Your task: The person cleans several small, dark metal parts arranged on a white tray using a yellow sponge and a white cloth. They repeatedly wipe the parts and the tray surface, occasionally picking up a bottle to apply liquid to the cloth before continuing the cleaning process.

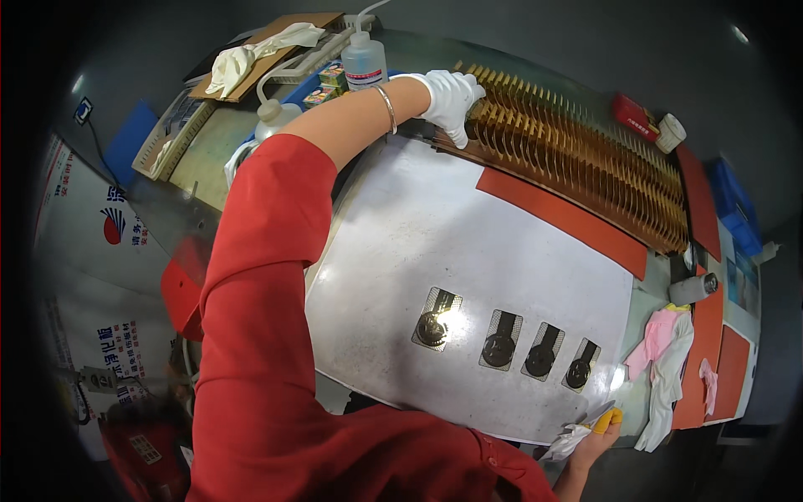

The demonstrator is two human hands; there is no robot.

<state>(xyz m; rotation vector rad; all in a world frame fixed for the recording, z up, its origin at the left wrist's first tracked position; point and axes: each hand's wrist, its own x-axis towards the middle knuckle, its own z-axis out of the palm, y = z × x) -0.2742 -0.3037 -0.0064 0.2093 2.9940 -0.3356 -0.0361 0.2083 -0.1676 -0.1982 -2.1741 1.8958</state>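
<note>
White-gloved left hand [450, 99] on slotted brown rack [577, 155], squeeze bottle [364, 60] beside, right hand [595, 435] perhaps gripping cloth [570, 441].

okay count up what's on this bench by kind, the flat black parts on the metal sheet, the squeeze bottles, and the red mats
Black parts on the metal sheet: 4
Squeeze bottles: 2
Red mats that show: 4; those at the right rim are partly cut off
Total: 10

Matt grey metal plate [468, 251] — glossy brown slotted rack [577, 159] — white cloth glove [452, 96].
</note>
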